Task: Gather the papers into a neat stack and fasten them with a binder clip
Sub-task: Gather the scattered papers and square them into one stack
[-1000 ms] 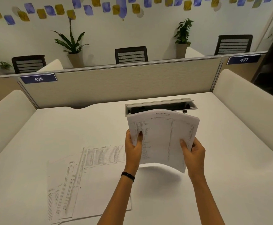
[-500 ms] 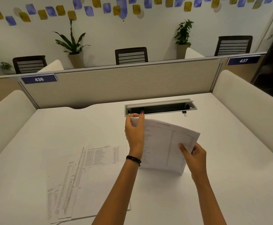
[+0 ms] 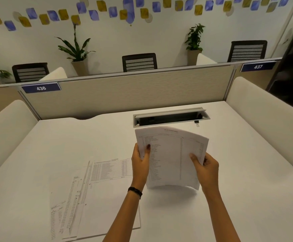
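A stack of printed papers (image 3: 170,158) stands upright on its bottom edge above the white desk (image 3: 238,198), slightly bowed. My left hand (image 3: 140,163) grips its left edge, thumb on the front sheet. My right hand (image 3: 206,169) holds the right edge lower down. Several more printed sheets (image 3: 93,198) lie spread flat on the desk at the left, overlapping one another. A small black binder clip (image 3: 196,122) lies on the desk by the right end of the cable tray.
An open cable tray (image 3: 170,117) is set into the desk just behind the held papers. A beige partition (image 3: 124,91) closes the back, and padded side panels (image 3: 264,119) flank the desk. Chairs and potted plants stand beyond.
My left hand slid from the top left corner of the stack down to its left edge. The stack stays upright between both hands.
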{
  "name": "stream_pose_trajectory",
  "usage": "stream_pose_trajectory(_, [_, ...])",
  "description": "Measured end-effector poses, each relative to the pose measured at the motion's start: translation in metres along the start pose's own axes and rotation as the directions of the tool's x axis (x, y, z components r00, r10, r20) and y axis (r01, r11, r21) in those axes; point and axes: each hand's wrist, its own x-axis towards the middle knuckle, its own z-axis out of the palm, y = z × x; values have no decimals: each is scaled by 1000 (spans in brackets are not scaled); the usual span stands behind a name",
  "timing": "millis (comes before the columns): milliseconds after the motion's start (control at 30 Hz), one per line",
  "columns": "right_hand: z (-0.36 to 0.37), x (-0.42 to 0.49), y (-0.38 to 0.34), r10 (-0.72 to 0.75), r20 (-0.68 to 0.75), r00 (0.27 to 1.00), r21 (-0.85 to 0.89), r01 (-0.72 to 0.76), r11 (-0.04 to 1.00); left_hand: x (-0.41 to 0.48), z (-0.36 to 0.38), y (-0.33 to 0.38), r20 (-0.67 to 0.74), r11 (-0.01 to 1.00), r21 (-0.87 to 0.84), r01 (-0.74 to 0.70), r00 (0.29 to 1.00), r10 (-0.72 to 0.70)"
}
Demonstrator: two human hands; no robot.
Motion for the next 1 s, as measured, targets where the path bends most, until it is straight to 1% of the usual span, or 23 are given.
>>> stream_pose_trajectory(133, [4,-2,1,-26,-13,1000,-29,26,999,-5,-5,1,-33,999,-27,-40,999,39])
stream_pose_trajectory(233, [5,-5,9,-34,-30,999,-113,31,993,-12,-11,-15,27,999,17,-52,998,51])
stream_pose_trajectory(367, [-1,-15,24,39,1,999,-159,-39,987,-23,-19,-40,71,996,84,-23,997,17])
stream_pose_trajectory(467, [-3,-18,25,47,11,999,-172,-44,984,-25,-23,-40,57,995,99,-22,998,17])
stream_pose_trajectory(567, [0,-17,19,15,40,999,-199,-7,980,-21,-31,-35,36,994,105,-19,999,15])
stream_pose_trajectory(633, [4,-17,19,27,75,997,-202,-12,979,-17,-39,-35,30,995,101,8,999,-11])
stream_pose_trajectory(800, [24,-23,27,104,103,989,-207,-81,975,-8,-65,-45,44,983,115,145,988,-151])
stream_pose_trajectory(933, [43,-33,45,222,93,971,-180,-202,963,-3,-91,-61,75,954,178,240,964,-257])
stream_pose_trajectory(1000, [54,-40,55,280,84,956,-187,-261,947,-2,-106,-74,85,928,247,279,948,-308])
